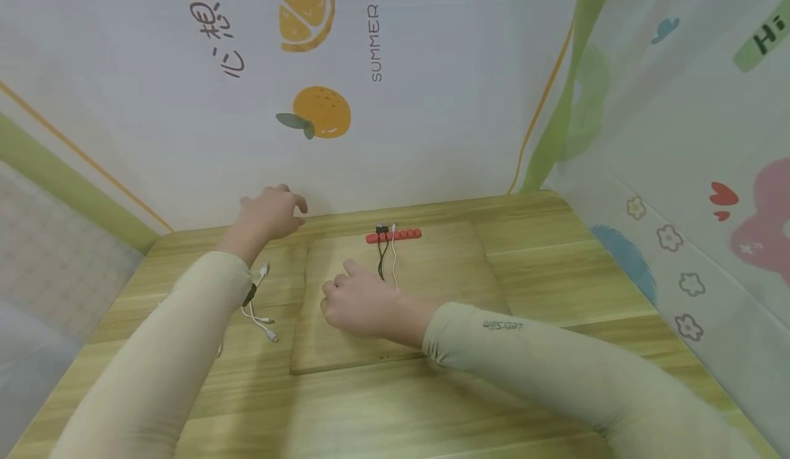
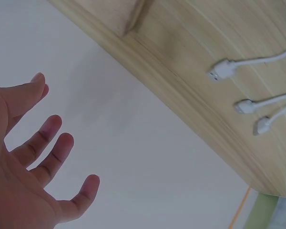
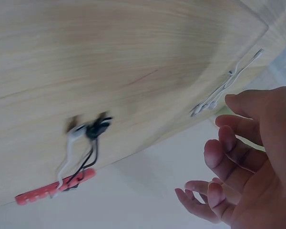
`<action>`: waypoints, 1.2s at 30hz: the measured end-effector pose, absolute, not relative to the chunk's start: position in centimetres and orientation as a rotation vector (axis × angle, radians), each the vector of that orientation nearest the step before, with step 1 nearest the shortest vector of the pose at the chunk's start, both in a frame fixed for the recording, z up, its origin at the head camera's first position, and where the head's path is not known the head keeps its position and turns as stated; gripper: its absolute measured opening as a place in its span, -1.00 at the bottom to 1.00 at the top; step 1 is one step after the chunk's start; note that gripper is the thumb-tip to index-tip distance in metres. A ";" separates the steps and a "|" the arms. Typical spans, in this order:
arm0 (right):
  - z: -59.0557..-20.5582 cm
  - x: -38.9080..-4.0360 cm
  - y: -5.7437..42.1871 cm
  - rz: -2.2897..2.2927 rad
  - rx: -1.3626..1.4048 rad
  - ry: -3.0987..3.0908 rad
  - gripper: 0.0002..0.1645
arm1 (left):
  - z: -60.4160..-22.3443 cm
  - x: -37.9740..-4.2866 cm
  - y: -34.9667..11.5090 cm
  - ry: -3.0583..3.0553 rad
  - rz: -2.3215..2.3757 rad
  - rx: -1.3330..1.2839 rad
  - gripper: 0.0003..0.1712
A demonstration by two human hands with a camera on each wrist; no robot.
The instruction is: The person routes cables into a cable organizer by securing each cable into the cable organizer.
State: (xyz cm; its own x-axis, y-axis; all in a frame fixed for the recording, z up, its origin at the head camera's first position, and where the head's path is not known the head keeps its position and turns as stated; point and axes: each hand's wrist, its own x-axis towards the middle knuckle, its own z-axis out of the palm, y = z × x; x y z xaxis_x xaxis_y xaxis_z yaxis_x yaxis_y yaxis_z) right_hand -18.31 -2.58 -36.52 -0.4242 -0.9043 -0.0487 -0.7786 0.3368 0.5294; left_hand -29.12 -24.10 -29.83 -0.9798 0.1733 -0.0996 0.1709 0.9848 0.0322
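Observation:
My left hand point(image 1: 271, 212) is held up near the table's far edge with bent, spread fingers and nothing in them. Loosely curled fingers also show on my right hand point(image 1: 364, 301), over the wooden board, holding nothing. Beyond it, a red cable holder strip point(image 1: 407, 234) lies along the board's far side. A black cable point(image 1: 380, 260) and a white cable point(image 1: 395, 260) run through its slots. Their ends show in the right wrist view as a black plug point(image 3: 97, 128) and a white plug point(image 3: 75, 131). Left of the board lies a bundle of white cables point(image 1: 254, 315) with a black tie point(image 1: 249, 294).
The thin square board point(image 1: 345, 349) lies on the wood-grain table point(image 1: 345, 418). A printed white cloth point(image 1: 432, 136) hangs right behind the far edge. White USB plugs point(image 2: 222, 70) lie near the table edge in the left wrist view.

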 end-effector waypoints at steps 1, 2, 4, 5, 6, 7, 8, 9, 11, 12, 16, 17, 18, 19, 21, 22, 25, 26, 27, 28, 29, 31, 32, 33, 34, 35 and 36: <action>-36.6 -18.3 -2.9 -0.716 1.520 -2.354 -0.83 | -29.9 -29.1 -24.4 3.027 0.038 0.258 -0.58; -36.6 -18.2 -3.3 -0.718 1.526 -2.358 -0.82 | -29.9 -29.0 -24.7 3.025 0.038 0.253 -0.57; -36.7 -18.1 -4.1 -0.721 1.536 -2.370 -0.79 | -30.1 -28.9 -25.3 3.023 0.044 0.243 -0.57; -36.7 -18.0 -4.4 -0.724 1.542 -2.375 -0.77 | -30.2 -28.8 -25.7 3.020 0.049 0.236 -0.57; -36.7 -18.0 -4.8 -0.724 1.548 -2.383 -0.74 | -30.4 -28.8 -26.0 3.017 0.055 0.230 -0.56; -36.7 -17.9 -5.2 -0.727 1.553 -2.394 -0.72 | -30.5 -28.7 -26.4 3.014 0.062 0.224 -0.56; -36.7 -17.8 -5.6 -0.732 1.558 -2.405 -0.70 | -30.7 -28.7 -26.7 3.009 0.066 0.217 -0.56; -36.8 -17.8 -5.9 -0.737 1.561 -2.414 -0.68 | -30.8 -28.6 -27.1 3.004 0.074 0.211 -0.55; -36.8 -17.6 -6.7 -0.740 1.562 -2.435 -0.65 | -31.2 -28.6 -27.7 2.996 0.092 0.202 -0.55; -36.8 -17.5 -7.0 -0.744 1.561 -2.442 -0.64 | -31.3 -28.6 -28.0 2.994 0.100 0.200 -0.55; -37.2 -17.2 -8.4 -0.731 1.547 -2.448 -0.61 | -31.8 -28.3 -29.0 2.992 0.112 0.206 -0.55; -37.3 -17.1 -8.8 -0.726 1.544 -2.447 -0.61 | -31.9 -28.3 -29.3 2.992 0.103 0.209 -0.56; -37.4 -17.1 -9.1 -0.717 1.544 -2.439 -0.62 | -32.1 -28.1 -29.5 2.989 0.097 0.207 -0.56; -37.6 -17.0 -9.5 -0.701 1.544 -2.434 -0.62 | -32.2 -28.0 -29.7 2.989 0.089 0.210 -0.56; -37.9 -16.9 -10.2 -0.669 1.545 -2.432 -0.59 | -32.5 -27.8 -30.2 2.985 0.078 0.205 -0.55; -38.0 -16.9 -10.5 -0.664 1.543 -2.441 -0.60 | -32.7 -27.7 -30.4 2.984 0.066 0.205 -0.55; -38.3 -16.7 -11.5 -0.640 1.546 -2.486 -0.61 | -33.3 -27.3 -30.9 2.978 0.024 0.216 -0.55; -38.4 -16.7 -11.9 -0.635 1.542 -2.509 -0.65 | -33.6 -27.1 -31.0 2.973 0.019 0.220 -0.55; -38.5 -16.6 -12.2 -0.628 1.541 -2.524 -0.69 | -33.9 -27.1 -31.2 2.968 0.018 0.226 -0.54; -38.6 -16.6 -12.5 -0.623 1.539 -2.539 -0.71 | -34.1 -26.9 -31.4 2.965 0.017 0.233 -0.54; -38.7 -16.6 -12.8 -0.613 1.536 -2.554 -0.73 | -34.4 -26.9 -31.6 2.958 0.028 0.231 -0.53; -38.8 -16.5 -13.4 -0.605 1.531 -2.578 -0.76 | -35.0 -26.7 -32.0 2.947 0.054 0.226 -0.52; -38.9 -16.4 -13.6 -0.602 1.531 -2.583 -0.77 | -35.3 -26.7 -32.3 2.938 0.065 0.220 -0.52; -39.0 -16.3 -13.9 -0.602 1.533 -2.592 -0.78 | -35.6 -26.7 -32.4 2.929 0.076 0.210 -0.52; -39.0 -16.2 -14.1 -0.602 1.531 -2.607 -0.79 | -35.9 -26.6 -32.6 2.921 0.076 0.206 -0.53; -39.2 -16.2 -14.3 -0.599 1.528 -2.625 -0.80 | -36.1 -26.5 -32.7 2.910 0.081 0.198 -0.53; -39.3 -16.1 -14.4 -0.600 1.526 -2.640 -0.80 | -36.4 -26.4 -32.8 2.905 0.080 0.200 -0.54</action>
